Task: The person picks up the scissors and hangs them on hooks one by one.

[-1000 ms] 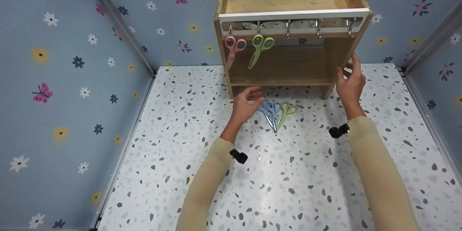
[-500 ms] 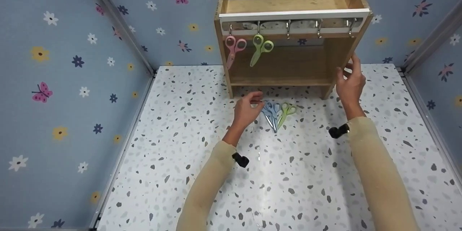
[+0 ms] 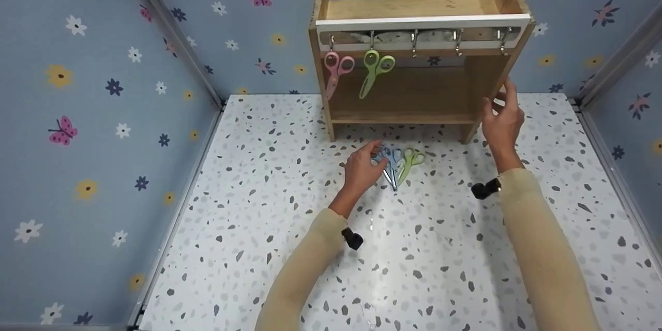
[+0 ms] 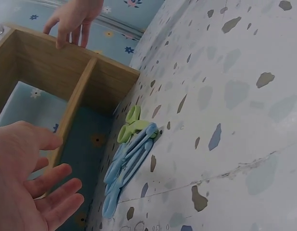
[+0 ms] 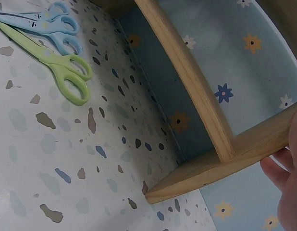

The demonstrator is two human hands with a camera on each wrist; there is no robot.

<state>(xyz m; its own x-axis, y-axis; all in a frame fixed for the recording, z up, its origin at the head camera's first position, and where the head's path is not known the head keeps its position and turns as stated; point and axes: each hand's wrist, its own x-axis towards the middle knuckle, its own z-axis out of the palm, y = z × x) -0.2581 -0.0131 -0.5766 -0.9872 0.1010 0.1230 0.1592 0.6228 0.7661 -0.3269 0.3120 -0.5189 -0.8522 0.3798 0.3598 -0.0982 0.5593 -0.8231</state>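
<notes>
1. Head view: a person's left hand [image 3: 362, 168] hovers low over the speckled counter [image 3: 289, 248], its fingers [image 3: 373, 149] loosely spread and gripping nothing.
2. Just beyond those fingertips lie the blue scissors [image 3: 389, 163], flat on the counter with their tips pointing back toward the person; whether the fingertips touch the handles cannot be told from here.
3. Left wrist view: the fingers [image 4: 52, 180] are apart and relaxed, with the blue scissors [image 4: 127, 168] lying clear of them on the counter.
4. On the far side of the blue scissors from the left fingers, and touching them, lies a pair of green scissors [image 3: 411, 161].
5. Right hand [image 3: 501, 119]: its fingers [image 3: 511, 92] are curled against the right side panel of the wooden rack [image 3: 414, 90], gripping its edge, well apart from both pairs on the counter.
6. Right wrist view: fingertips [image 5: 276, 173] press the outer face of the rack's foot.
7. Above the left fingers, pink scissors [image 3: 335, 70] and another green pair [image 3: 375, 68] hang from hooks under the rack's top shelf.
</notes>
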